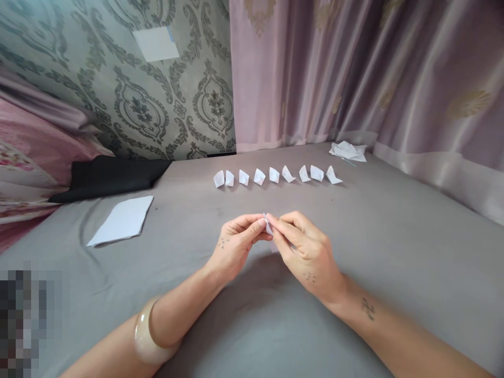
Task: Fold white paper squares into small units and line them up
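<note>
Surface: gray sheet (185,320), row of nine folded papers (274,175)
Room: patterned wallpaper (139,107), mauve curtains (299,79)
Grip: left hand (238,240) and right hand (305,247) pinch one small white paper (269,229) above the sheet

Left hand (238,241) and right hand (307,249) pinch small folded white paper (269,228) | beyond: nine folded paper pieces (259,177) in a row on grey sheet (189,325) | left: white paper stack (123,220), black cloth (118,176) | far right: loose white papers (347,150) near pink curtain (260,79) | left forearm: pale bangle (144,333)

matt paper piece (269,229) (glossy bangle (143,332))
</note>
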`<state>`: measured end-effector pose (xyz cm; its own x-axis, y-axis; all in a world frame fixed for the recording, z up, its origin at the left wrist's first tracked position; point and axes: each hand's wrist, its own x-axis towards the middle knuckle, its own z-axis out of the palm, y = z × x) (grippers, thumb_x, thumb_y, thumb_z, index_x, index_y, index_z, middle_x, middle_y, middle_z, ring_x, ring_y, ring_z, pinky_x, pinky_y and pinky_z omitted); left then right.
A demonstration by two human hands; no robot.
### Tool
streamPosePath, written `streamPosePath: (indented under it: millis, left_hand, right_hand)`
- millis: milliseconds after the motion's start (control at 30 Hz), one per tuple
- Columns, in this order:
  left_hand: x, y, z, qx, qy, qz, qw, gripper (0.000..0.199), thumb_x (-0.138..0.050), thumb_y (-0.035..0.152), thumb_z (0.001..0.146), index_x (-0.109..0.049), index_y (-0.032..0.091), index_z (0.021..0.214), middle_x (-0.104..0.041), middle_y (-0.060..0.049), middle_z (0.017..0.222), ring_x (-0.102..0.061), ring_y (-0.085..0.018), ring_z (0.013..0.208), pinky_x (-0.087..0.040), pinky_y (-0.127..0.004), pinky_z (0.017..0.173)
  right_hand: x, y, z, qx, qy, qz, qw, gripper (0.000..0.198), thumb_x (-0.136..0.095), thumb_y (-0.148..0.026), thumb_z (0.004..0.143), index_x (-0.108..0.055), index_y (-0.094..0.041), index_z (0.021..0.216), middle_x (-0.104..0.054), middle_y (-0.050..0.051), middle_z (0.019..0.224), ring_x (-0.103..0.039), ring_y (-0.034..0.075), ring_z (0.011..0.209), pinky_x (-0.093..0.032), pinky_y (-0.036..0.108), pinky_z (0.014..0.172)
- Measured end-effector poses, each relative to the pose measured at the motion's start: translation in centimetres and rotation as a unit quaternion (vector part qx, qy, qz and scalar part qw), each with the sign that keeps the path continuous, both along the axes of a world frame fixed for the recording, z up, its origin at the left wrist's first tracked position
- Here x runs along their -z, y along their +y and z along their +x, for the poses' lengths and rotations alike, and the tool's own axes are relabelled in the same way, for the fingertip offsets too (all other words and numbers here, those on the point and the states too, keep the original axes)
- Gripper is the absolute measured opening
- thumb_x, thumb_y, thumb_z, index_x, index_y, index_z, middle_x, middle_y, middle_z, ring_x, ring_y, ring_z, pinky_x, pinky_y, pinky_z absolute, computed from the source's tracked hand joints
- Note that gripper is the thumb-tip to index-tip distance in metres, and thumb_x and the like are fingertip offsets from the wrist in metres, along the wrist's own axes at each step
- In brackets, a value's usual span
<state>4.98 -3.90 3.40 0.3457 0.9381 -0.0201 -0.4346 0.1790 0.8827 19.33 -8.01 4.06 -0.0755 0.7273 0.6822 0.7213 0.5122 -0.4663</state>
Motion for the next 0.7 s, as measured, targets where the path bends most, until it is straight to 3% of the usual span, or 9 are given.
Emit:
streamPosePath:
  millis: [267,500,700]
  left_hand:
    - [-0.02,-0.05,-0.05,0.007,0.002,0.012,1.000,0.010,-0.070,0.024,0.079,-0.074,0.016,0.084,-0.069,-0.003,0.078,-0.063,-0.012,0.075,-0.053,-0.025,0.074]
    - [0.12,0.18,-0.26,0.015,0.005,0.023,1.000,0.011,-0.068,0.023,0.082,-0.074,0.016,0.087,-0.070,-0.003,0.078,-0.063,-0.011,0.075,-0.053,-0.024,0.073]
    - [0.23,0.51,-0.58,0.045,0.006,0.039,0.998,0.013,-0.064,0.023,0.085,-0.074,0.016,0.087,-0.070,-0.004,0.080,-0.063,-0.011,0.074,-0.053,-0.023,0.072]
  right_hand:
    - [0.40,0.18,0.18,-0.011,-0.006,0.072,0.997,0.030,-0.054,-0.008,0.088,-0.067,-0.019,0.111,-0.063,0.003,0.079,-0.056,0.011,0.068,-0.048,0.024,0.065]
    - [0.02,0.06,0.22,0.011,-0.042,0.048,0.998,0.026,-0.052,-0.010,0.089,-0.068,-0.017,0.108,-0.064,0.004,0.080,-0.057,0.012,0.070,-0.049,0.026,0.066]
    - [-0.48,0.50,0.98,-0.021,-0.060,0.028,0.998,0.024,-0.051,-0.010,0.088,-0.067,-0.018,0.104,-0.065,0.004,0.089,-0.059,0.013,0.075,-0.048,0.025,0.066]
